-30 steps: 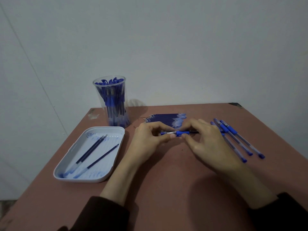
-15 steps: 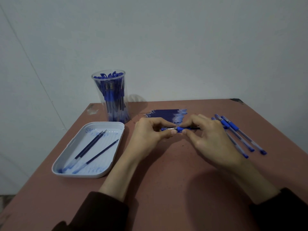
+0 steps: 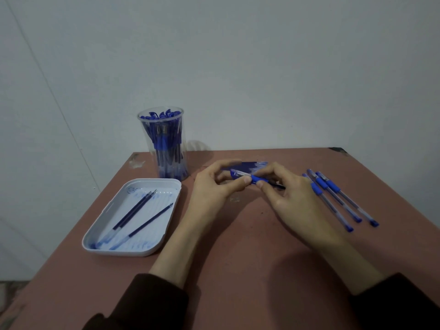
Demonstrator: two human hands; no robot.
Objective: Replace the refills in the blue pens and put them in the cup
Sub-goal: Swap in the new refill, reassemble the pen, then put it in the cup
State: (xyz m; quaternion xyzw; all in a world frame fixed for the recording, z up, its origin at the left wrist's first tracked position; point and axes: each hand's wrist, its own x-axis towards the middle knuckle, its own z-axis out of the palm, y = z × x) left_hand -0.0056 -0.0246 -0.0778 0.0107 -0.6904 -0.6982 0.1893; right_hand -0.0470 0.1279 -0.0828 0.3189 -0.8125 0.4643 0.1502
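Above the middle of the reddish-brown surface (image 3: 238,270), the left hand (image 3: 214,186) and right hand (image 3: 292,198) both pinch one clear plastic pen with a blue grip (image 3: 256,179), held level between them. Its tip section is probably being twisted, on or off I cannot tell; next comes a steady turn. Three more blue pens (image 3: 338,198) lie at the right and three dark slim refills (image 3: 140,210) in the white plastic tray (image 3: 133,249). One clear plastic cup (image 3: 164,144) stands packed with pens. The fresh refills (image 3: 259,165) behind the hands are uncountable.
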